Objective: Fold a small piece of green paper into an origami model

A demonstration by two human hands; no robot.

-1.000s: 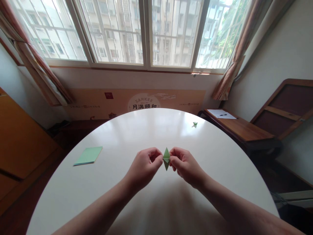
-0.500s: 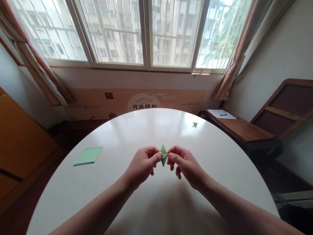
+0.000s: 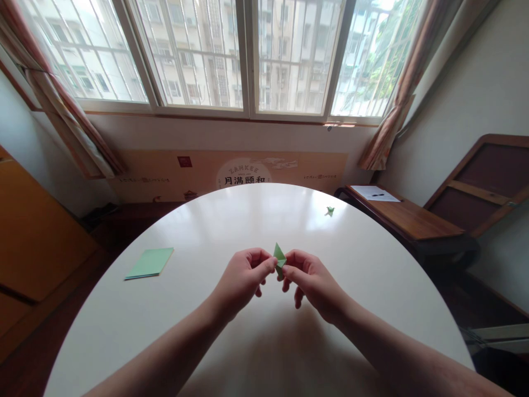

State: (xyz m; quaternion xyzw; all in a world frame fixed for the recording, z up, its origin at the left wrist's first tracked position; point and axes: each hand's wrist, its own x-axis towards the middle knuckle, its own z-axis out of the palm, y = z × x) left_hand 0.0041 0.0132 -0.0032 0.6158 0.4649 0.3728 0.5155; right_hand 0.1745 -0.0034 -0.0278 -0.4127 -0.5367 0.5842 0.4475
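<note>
A small piece of folded green origami paper [image 3: 280, 253] is held above the table between my two hands, one point up and the lower part partly behind my right fingers. My left hand [image 3: 250, 275] pinches its left side between thumb and forefinger. With thumb and fingers closed on its lower right side, my right hand [image 3: 308, 275] grips the same paper. The other fingers of both hands curl loosely beneath. A stack of square origami paper [image 3: 149, 262], green on top, lies to the left. Toward the back right sits a tiny folded green paper figure [image 3: 330, 210].
The round white table [image 3: 198, 220] fills the middle of the view. To its right stands a low wooden side table [image 3: 425, 220] bearing a white sheet [image 3: 367, 193] and a dark pen [image 3: 377, 194]. Wooden furniture [image 3: 37, 231] is at the left, and a barred window [image 3: 198, 49] lies ahead.
My left hand moved slightly left with the folded paper, which tilted. My right hand shifted its fingers from the paper's right corner to its lower part, covering some of it.
</note>
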